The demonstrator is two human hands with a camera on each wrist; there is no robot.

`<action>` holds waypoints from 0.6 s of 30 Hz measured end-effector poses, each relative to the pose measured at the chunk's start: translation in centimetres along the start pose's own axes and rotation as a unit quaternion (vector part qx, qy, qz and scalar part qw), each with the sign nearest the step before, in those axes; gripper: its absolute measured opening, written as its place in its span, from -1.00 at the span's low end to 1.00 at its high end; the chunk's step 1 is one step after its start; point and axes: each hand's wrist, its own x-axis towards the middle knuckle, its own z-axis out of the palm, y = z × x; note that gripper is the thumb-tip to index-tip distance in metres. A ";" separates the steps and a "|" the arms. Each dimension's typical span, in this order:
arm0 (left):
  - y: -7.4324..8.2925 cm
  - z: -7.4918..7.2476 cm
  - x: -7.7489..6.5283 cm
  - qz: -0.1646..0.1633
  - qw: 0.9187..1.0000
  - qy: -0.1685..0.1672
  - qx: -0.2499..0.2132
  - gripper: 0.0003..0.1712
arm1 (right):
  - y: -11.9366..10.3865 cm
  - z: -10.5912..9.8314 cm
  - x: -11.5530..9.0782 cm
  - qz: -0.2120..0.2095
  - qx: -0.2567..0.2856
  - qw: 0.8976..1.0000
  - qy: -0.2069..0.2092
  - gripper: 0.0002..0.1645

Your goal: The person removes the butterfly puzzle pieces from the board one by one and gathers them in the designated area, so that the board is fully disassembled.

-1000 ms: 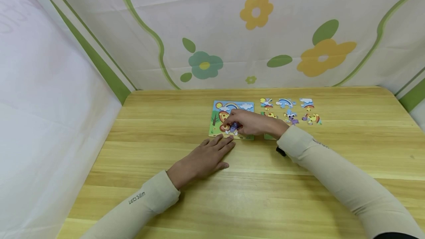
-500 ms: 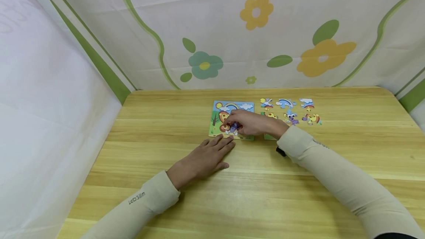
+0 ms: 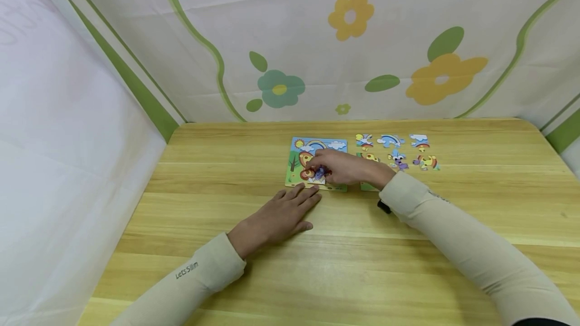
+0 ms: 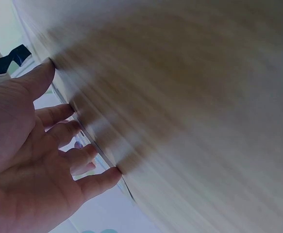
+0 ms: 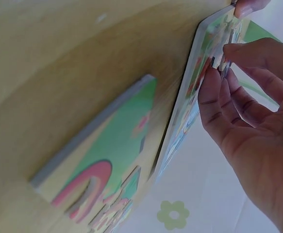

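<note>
A picture puzzle board [image 3: 295, 165] with a sun, rainbow and butterfly lies flat on the wooden table. My right hand [image 3: 345, 166] is over its middle, thumb and fingers pinching a purple puzzle piece [image 3: 319, 173]; the palm hides much of the picture. In the right wrist view the right hand [image 5: 258, 97] holds that thin piece on edge at the board's surface. My left hand [image 3: 278, 218] rests palm down, fingers spread and fairly straight, fingertips at the board's near edge. From below, the left wrist view shows the left hand [image 4: 39, 150] with fingertips on the tabletop.
Right of the board, several loose pieces lie in rows, among them a rainbow piece [image 3: 390, 141], a purple face piece [image 3: 397, 160] and a yellow piece [image 3: 427, 162]. A green piece [image 5: 117, 126] lies near the right wrist. A flowered cloth [image 3: 317, 64] stands behind the table.
The purple piece has shifted slightly between the right fingers, and a pale patch shows more plainly below it. The left hand stays still at the board's edge.
</note>
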 end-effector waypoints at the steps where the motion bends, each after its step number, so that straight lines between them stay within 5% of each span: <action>1: 0.0 0.0 0.0 0.000 1.000 0.000 0.000 -0.20 | 0.0 0.0 0.0 -0.001 0.001 1.000 0.002 -0.39; 18: 0.0 -0.1 0.0 0.000 1.000 0.002 -0.006 -0.20 | 1.3 -1.5 -3.0 0.004 0.005 0.999 0.037 -0.34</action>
